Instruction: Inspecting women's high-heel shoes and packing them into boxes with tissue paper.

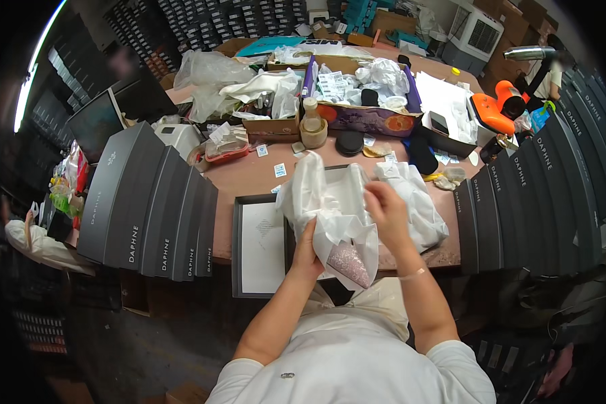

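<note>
Shoe (347, 261) (tissue-wrapped) in left hand (308, 250) grip; right hand (386, 210) pinches tissue paper (330, 202) above.

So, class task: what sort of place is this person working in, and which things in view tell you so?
Probably a shoe packing or stockroom bench. Dark boxes stand in rows, more fill the shelves, and both hands, left hand and right hand, hold a glittery shoe in white tissue paper.

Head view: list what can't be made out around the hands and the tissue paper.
- Left hand: fingers hidden under the white tissue paper.
- Glittery pink item: mostly wrapped; its whole shape is hidden.
- Open box: its right part is covered by paper and the right hand.
</note>
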`<action>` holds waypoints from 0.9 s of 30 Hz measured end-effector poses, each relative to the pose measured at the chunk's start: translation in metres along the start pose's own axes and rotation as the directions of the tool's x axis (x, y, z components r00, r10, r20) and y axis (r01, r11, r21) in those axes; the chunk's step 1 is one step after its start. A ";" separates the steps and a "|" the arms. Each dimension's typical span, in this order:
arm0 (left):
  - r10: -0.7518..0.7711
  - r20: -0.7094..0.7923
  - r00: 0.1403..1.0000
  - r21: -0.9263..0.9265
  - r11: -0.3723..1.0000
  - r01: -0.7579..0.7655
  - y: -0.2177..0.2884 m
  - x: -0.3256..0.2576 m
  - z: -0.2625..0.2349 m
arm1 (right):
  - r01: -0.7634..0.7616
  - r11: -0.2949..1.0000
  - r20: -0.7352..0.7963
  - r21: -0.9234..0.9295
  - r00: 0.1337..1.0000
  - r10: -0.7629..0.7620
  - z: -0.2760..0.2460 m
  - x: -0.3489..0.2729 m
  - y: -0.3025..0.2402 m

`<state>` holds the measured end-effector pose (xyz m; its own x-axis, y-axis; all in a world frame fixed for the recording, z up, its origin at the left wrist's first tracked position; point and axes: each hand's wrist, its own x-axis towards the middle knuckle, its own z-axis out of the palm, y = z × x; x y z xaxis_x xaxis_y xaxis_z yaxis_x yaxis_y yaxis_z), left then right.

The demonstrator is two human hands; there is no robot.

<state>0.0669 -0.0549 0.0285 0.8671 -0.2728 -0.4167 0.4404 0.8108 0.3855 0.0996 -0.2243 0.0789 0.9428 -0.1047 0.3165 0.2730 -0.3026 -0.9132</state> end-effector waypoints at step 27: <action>0.518 0.164 0.840 0.119 0.835 -0.538 0.149 0.082 0.097 | 0.476 0.787 0.531 -0.392 0.816 -0.228 -0.099 -0.045 -0.003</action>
<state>0.2266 -0.0068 0.1316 0.9943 0.1059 -0.0156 -0.0711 0.7617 0.6440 0.0373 -0.3125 0.0923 0.8087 0.4866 0.3307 0.5882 -0.6597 -0.4677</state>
